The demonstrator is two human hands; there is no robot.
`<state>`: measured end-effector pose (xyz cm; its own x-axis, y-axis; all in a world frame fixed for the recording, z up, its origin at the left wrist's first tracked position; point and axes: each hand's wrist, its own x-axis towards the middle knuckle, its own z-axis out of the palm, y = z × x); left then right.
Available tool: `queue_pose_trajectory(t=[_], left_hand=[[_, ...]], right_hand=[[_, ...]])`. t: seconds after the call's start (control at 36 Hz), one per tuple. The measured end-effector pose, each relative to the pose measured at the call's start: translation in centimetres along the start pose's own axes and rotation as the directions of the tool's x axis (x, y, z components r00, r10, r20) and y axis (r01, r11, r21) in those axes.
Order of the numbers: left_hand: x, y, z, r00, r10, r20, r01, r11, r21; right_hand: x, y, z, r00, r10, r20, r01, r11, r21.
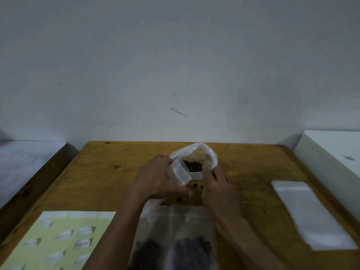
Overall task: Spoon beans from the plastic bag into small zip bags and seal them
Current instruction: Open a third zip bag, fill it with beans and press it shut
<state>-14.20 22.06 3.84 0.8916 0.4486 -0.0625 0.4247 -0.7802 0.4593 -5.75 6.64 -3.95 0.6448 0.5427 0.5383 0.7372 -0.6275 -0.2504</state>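
Near the counter's far edge, we scoop beans.
Our left hand (pixel 155 176) grips a clear tub (pixel 180 172) beside the plastic bag (pixel 196 158); our right hand (pixel 216 184) pinches its rim.

Head view — forward-down, close over table (pixel 101 172)

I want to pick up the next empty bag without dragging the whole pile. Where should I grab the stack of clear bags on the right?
Take the stack of clear bags at its far short end, near the person's right hand. It lies flat on the wooden table, long axis running away and leftward, so probably pinch only the top sheet's corner there, coming from the left.
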Motion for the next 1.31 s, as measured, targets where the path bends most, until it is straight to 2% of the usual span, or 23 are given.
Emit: queue_pose_trajectory(t=[0.14,0.36,0.64,0.83,1.0,1.11,1.31], left_hand=[[-0.1,0.2,0.0,1.0,0.01,0.005,-0.01,1.0,-0.009],[0.0,-0.1,0.2,1.0,0.007,-0.006,-0.007,1.0,-0.023],[-0.1,-0.3,0.3,1.0,-0.002,-0.003,0.002,1.0,-0.03],[-0.1,-0.1,0.3,1.0,-0.001,-0.002,0.001,0.999,-0.041],[-0.1,-0.3,0.4,1.0,-0.006,-0.017,0.005,0.998,-0.069],[-0.2,-0.2,0.4,0.999,0.0,-0.037,-0.003,0.997,-0.081],[-0.1,-0.1,0.6,0.999,0.004,-0.034,-0.007,0.997,-0.079]], right_hand=[[0.1,-0.4,0.6,0.999,-0.002,0.044,0.004,0.998,-0.057],[-0.6,-0.1,0.2,0.995,-0.003,-0.098,0.014,0.994,0.106],[-1.3,0.8,-0.8,0.959,0.138,-0.249,-0.062,0.955,0.291],[-0.9,1.1,-0.7,0.92,0.298,-0.254,-0.154,0.872,0.464],[-1.3,1.1,-1.0,0.936,0.181,-0.303,-0.053,0.922,0.384],[-1.3,1.4,-0.7,0.959,0.087,-0.27,0.012,0.938,0.346],[-1.0,2.1,-0.4,0.968,0.084,-0.238,0.004,0.937,0.349]])
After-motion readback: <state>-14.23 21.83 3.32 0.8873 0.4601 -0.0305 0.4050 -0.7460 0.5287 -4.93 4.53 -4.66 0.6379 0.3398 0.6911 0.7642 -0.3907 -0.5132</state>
